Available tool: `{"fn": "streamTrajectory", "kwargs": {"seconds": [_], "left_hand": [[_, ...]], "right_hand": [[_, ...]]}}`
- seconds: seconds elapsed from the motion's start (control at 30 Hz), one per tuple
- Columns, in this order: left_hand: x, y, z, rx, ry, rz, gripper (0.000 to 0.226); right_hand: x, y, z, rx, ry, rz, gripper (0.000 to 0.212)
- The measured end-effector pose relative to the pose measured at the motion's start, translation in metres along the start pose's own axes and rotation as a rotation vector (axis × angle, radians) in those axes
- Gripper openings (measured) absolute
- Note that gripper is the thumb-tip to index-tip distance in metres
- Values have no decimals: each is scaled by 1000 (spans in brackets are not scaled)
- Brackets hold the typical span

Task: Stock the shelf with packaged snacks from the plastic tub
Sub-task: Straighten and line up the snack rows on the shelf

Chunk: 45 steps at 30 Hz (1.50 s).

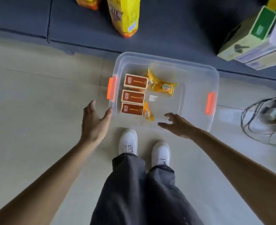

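A clear plastic tub (199, 73) with orange latches stands on the pale floor in front of my feet. Three brown snack boxes (133, 95) lie in a column along its left side. Yellow snack packets (164, 86) lie beside them, and one more yellow packet (148, 112) sits near the front wall. My left hand (93, 122) hovers open just outside the tub's left front corner, holding nothing. My right hand (177, 125) is over the tub's front rim, fingers spread and relaxed, also holding nothing.
A dark blue shelf surface (174, 30) runs across the top, with a tall yellow snack bag (124, 15) and another orange-yellow bag (87, 2) standing on it. Green-and-white boxes (254, 38) sit at its right. A tangle of cables (267, 120) lies on the floor at right.
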State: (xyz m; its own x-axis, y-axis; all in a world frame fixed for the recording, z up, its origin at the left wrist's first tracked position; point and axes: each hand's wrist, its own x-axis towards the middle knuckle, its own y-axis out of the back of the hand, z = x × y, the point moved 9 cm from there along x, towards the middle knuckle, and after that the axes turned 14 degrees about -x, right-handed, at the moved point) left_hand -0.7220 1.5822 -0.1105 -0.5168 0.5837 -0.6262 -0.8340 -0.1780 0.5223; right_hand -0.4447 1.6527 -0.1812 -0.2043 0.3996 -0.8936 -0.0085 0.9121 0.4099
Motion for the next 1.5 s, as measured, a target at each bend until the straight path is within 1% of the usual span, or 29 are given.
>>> {"fn": "streamTrajectory", "kwargs": {"seconds": [0.07,0.17,0.27,0.37,0.4,0.5,0.57,0.6,0.63,0.7,0.8,0.83,0.87,0.9,0.97,1.03,1.13,1.23,1.3,1.37,1.43,1.47,1.5], "left_hand": [[31,-13,3,-42,-100,21,70],[70,-29,10,-61,-242,67,68],[98,-46,18,-102,-341,70,69],[111,-67,28,-121,-415,52,72],[114,-71,29,-116,-427,56,73],[119,-76,27,-129,-418,62,82],[118,-77,24,-128,-408,46,90],[116,-78,23,-125,-411,44,92],[115,-78,23,-122,-413,48,93],[111,-79,24,-133,-415,59,91],[108,-80,25,-158,-396,64,75],[108,-80,24,-156,-397,64,70],[107,-82,23,-151,-403,62,67],[107,-83,23,-145,-411,58,65],[108,-85,23,-141,-420,55,63],[110,-86,22,-137,-434,61,62],[111,-85,24,-137,-457,68,62],[112,-87,23,-112,-454,71,60],[114,-84,24,-127,-481,107,57],[110,-75,27,-156,-565,176,53],[89,-70,43,-92,-785,257,47],[74,-71,51,-50,-904,275,43],[62,-75,58,-31,-999,258,41]], "right_hand": [[36,-13,4,-43,24,-5,62],[94,-31,10,-25,46,-8,60],[148,-45,11,12,68,12,66],[186,-57,-1,29,145,-22,71],[197,-62,-5,36,170,-48,75],[229,-71,-1,82,205,-63,101],[244,-77,3,119,234,-77,103],[243,-76,1,119,248,-79,98],[236,-73,-4,128,265,-79,87],[225,-70,-8,154,264,-82,59],[206,-68,-9,264,267,-91,27],[201,-71,-6,319,254,-115,20],[198,-73,-3,377,243,-151,20],[197,-78,1,431,232,-194,25],[198,-86,8,558,207,-308,43],[201,-90,10,655,238,-414,54],[196,-89,5,757,298,-495,58],[194,-91,1,848,296,-507,60],[191,-87,1,879,281,-504,63],[184,-76,4,915,275,-502,58],[175,-62,9,978,263,-482,51],[169,-52,13,1020,266,-461,48],[163,-41,15,1069,283,-437,45]]}}
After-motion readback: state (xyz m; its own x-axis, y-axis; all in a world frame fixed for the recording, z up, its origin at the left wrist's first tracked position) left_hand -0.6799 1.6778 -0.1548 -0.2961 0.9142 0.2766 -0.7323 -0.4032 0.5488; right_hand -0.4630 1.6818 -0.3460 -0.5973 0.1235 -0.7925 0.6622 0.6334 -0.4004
